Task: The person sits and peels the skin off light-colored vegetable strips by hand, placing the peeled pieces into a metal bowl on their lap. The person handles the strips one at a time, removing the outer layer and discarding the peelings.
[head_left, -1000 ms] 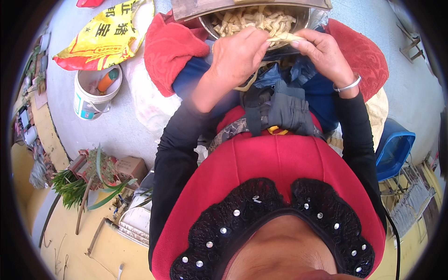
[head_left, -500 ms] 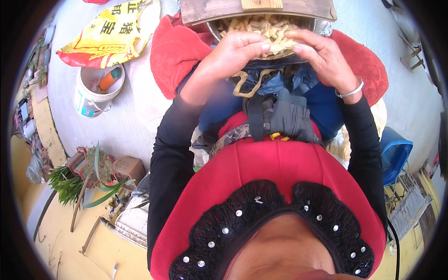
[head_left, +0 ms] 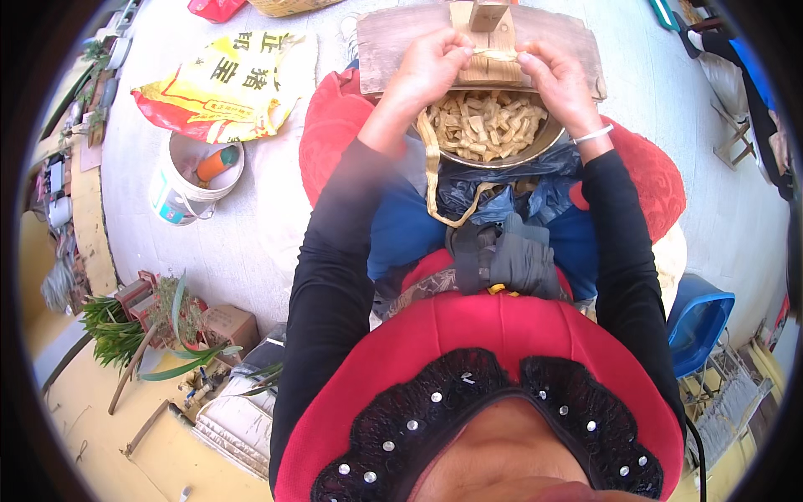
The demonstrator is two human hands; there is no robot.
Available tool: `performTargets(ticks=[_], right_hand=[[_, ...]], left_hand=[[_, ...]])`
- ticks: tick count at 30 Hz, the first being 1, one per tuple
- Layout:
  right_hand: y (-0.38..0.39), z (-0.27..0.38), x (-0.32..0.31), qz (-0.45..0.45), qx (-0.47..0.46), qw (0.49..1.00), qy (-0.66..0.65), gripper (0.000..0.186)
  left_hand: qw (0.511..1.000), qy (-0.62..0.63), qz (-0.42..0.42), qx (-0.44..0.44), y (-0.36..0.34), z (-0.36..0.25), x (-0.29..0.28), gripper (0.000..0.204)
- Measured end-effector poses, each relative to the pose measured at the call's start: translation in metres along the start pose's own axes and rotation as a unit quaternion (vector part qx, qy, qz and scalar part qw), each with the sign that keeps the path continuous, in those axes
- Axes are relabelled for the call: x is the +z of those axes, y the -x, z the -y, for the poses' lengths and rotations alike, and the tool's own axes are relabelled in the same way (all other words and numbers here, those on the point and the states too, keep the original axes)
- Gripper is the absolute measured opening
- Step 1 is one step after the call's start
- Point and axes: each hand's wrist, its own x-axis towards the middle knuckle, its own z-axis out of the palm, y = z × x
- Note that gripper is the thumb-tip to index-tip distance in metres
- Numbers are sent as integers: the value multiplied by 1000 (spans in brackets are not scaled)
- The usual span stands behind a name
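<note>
My left hand (head_left: 437, 71) and my right hand (head_left: 559, 82) pinch a long pale tan strip (head_left: 432, 171), its kind unclear. A short span of it is pulled between my fingertips over a wooden board (head_left: 393, 54). From my left hand the rest hangs down in a loop over my lap. An upright piece (head_left: 489, 15) stands on the board just beyond my fingers; its far part is cut off by the picture's edge. Under the board's near edge, a round metal basin (head_left: 468, 159) holds many short cut pieces (head_left: 485, 121) of similar tan colour.
Dark blue plastic (head_left: 460, 197) and red cloths (head_left: 335, 125) cover my lap and knees. At left are a yellow and white sack (head_left: 242, 84) and a white bucket (head_left: 180, 192) with an orange and green object inside. A blue plastic tub (head_left: 701, 322) stands at right.
Both hands have moved forward from above the basin to over the board, bringing the strip along. More of the cut pieces now show, and the strip's hanging loop is longer.
</note>
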Motion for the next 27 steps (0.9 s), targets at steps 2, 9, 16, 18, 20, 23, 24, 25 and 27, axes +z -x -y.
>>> performTargets(ticks=[2,9,16,18,20,23,24,25,27], right_hand=[[-5,-5,8,-3,-17,999,28,19],[-4,-3,23,-21,-49,985,166,16],[22,1,15,-112,-250,916,294,15],[32,27,32,-105,-251,938,216,17],[36,41,38,-100,-197,954,205,18],[30,33,29,-40,-48,993,105,20],[32,31,23,-50,-74,992,91,21],[36,30,18,-15,-72,992,106,21],[52,25,13,90,-40,991,86,21]], left_hand=[[1000,-25,-19,3,-3,11,-1,12],[943,-312,-108,46,-3,14,9,20],[988,-135,-77,-6,30,13,5,16],[999,20,-34,-16,47,10,19,13],[988,157,-3,-7,57,-5,35,14],[999,9,15,35,62,-19,31,23],[996,-72,22,57,62,-20,26,25],[988,-126,-3,90,62,-24,21,29],[972,-221,-12,81,60,-25,11,37]])
